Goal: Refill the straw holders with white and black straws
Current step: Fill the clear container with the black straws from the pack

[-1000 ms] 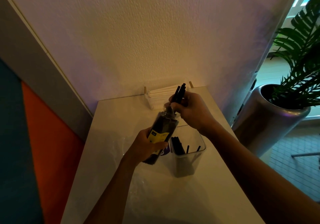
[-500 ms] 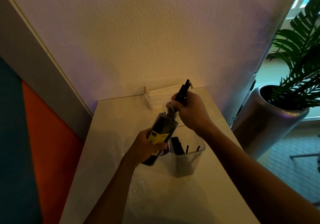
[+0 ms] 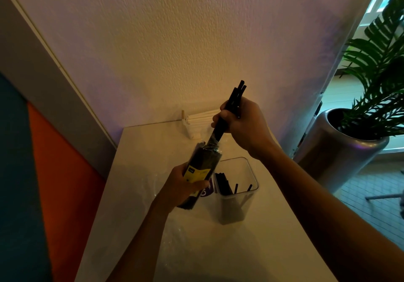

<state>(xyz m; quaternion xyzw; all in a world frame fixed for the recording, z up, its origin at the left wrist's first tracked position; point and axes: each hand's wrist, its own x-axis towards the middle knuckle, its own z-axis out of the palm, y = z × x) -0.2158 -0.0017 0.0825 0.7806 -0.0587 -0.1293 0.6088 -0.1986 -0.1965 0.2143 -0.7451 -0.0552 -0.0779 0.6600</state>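
Your left hand [image 3: 185, 185] grips a clear pack of black straws [image 3: 202, 168], tilted over the white counter [image 3: 135, 172], while your right hand [image 3: 242, 122] curls its fingers [image 3: 223, 115] around a bunch of black straws [image 3: 229, 111] half out of the pack's mouth. Just beside the pack stands a clear holder [image 3: 238, 187] with a few black straws inside. White straws [image 3: 201, 117] lie in a rack against the wall.
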